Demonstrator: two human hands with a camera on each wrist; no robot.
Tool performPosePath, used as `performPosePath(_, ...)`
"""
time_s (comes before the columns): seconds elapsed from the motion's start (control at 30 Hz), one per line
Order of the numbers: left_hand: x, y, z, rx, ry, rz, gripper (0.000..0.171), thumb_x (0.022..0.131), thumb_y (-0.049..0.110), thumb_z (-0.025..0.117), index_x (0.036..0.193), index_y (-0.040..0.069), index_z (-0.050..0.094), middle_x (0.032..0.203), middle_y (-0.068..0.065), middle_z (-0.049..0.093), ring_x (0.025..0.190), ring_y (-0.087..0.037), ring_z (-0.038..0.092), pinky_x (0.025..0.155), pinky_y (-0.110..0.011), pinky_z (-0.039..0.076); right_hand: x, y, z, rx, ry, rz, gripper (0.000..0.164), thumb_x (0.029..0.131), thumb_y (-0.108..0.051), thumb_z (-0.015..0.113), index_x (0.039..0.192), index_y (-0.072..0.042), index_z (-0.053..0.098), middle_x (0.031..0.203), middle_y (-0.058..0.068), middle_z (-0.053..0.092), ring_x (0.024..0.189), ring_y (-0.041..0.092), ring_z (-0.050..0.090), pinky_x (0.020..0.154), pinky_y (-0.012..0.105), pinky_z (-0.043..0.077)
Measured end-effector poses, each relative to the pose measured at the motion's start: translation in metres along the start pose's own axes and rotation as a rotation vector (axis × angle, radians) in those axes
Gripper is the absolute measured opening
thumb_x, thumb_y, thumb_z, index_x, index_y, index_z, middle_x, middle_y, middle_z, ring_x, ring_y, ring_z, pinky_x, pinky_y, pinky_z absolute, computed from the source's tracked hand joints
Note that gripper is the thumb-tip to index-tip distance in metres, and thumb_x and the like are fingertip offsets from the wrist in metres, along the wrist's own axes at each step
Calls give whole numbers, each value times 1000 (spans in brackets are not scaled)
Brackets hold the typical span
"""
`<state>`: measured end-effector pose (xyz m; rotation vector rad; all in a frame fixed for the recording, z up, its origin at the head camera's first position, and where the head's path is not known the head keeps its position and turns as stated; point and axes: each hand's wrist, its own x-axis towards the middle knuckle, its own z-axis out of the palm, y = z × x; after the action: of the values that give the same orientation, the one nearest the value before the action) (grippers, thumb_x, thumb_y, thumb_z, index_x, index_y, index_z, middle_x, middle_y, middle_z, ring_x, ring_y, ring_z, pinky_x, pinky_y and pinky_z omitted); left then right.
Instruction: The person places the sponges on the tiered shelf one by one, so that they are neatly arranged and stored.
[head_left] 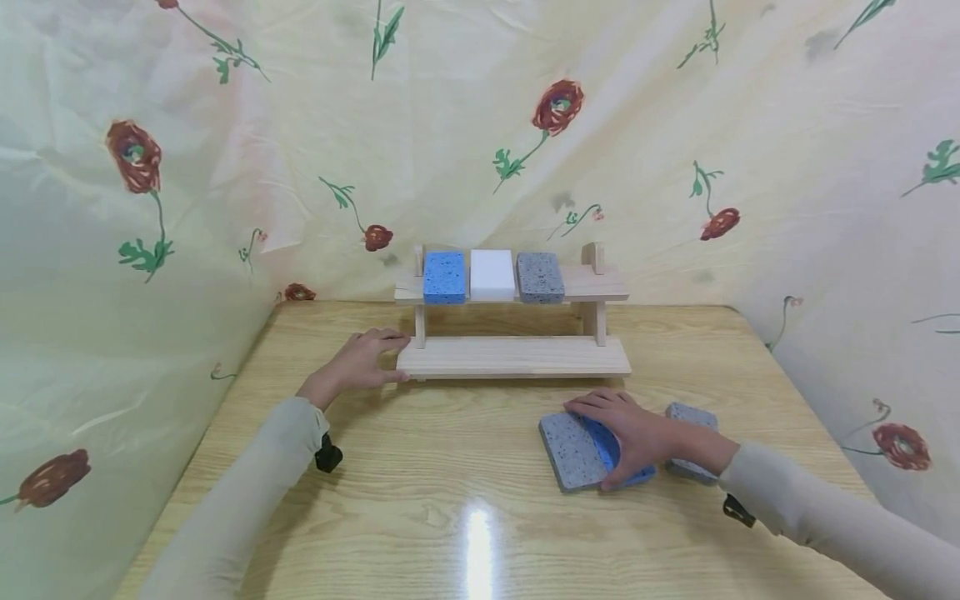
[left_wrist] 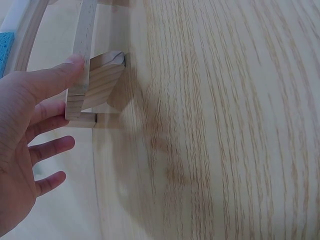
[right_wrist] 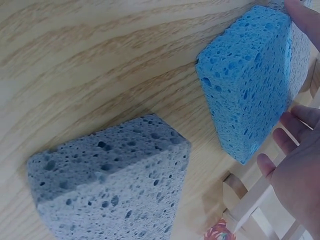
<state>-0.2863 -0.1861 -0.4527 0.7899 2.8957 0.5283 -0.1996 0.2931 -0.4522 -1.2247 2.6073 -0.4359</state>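
My left hand (head_left: 365,360) grips the left end of a two-tier wooden shelf (head_left: 513,357) at its lower board. In the left wrist view, the thumb and forefinger meet that board's end (left_wrist: 76,102); the other fingers are spread. With thumb at the near edge and fingertips at the far edge, my right hand (head_left: 633,433) holds a grey sponge (head_left: 573,454) low over the table. A blue sponge (right_wrist: 245,75) lies right against it, partly hidden under the hand in the head view. Another grey sponge (right_wrist: 112,180) rests near the right wrist.
On the upper tier stand a blue sponge (head_left: 445,277), a white sponge (head_left: 492,275) and a grey sponge (head_left: 540,277), side by side. A flowered cloth (head_left: 465,150) hangs behind and around the wooden table (head_left: 390,500).
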Motion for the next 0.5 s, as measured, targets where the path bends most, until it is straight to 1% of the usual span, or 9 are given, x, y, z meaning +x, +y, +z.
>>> performPosePath(0.17,0,0,0,3,-2,-3,73,91,42,76,152,10,50,155,-16,49,144,-39,43,114,-67,31,-1,1,2,-21,12,-3,117,64,-58,92,151,1,43,149,14,52,132,35,44,101,63,36)
performPosePath(0.37,0,0,0,2,-3,-7,74,91,43,76,152,10,49,155,-16,48,144,-39,43,114,-68,30,-2,0,4,-9,17,0,117,64,-59,91,152,2,42,147,14,52,130,30,44,96,50,35)
performPosePath(0.5,0,0,1,2,-1,-7,74,91,43,76,152,10,49,155,-16,48,144,-40,43,114,-67,30,-2,0,5,-11,21,-1,117,65,-60,91,152,2,42,147,13,52,130,30,44,95,48,36)
